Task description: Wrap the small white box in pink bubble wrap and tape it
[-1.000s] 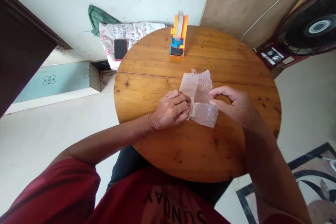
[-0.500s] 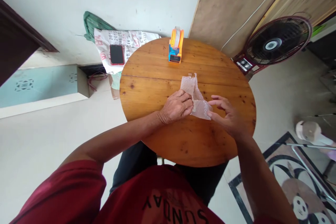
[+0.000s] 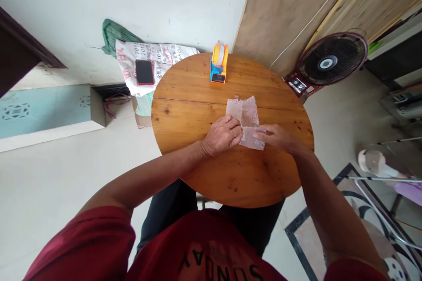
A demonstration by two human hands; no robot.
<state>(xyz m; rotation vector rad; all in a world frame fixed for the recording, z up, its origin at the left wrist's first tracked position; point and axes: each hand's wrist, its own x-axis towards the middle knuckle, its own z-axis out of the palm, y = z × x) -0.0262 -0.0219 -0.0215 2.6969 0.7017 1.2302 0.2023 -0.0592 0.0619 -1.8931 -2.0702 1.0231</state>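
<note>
A piece of clear bubble wrap (image 3: 249, 112) lies partly folded on the round wooden table (image 3: 187, 116). Its lower part is turned over near the middle, and the upper right part is spread flat. My left hand (image 3: 224, 134) has its fingers curled down on the wrap's left side, gripping and pressing it near the fold. From the right, my right hand (image 3: 273, 136) reaches in with thumb and fingers close together on the folded lower right part. What lies under the left fingers is hidden.
An orange and blue tape dispenser (image 3: 219, 63) stands at the table's far edge. Left of the table, a phone (image 3: 144, 72) rests on a white printed sack (image 3: 127, 59). A fan (image 3: 329, 61) stands beyond the right edge, and a metal frame (image 3: 379, 215) lower right.
My right hand has moved slightly left over the bubble wrap, and its fingers have closed. The wrap's upper right part has spread out flatter. My left hand stays in place.
</note>
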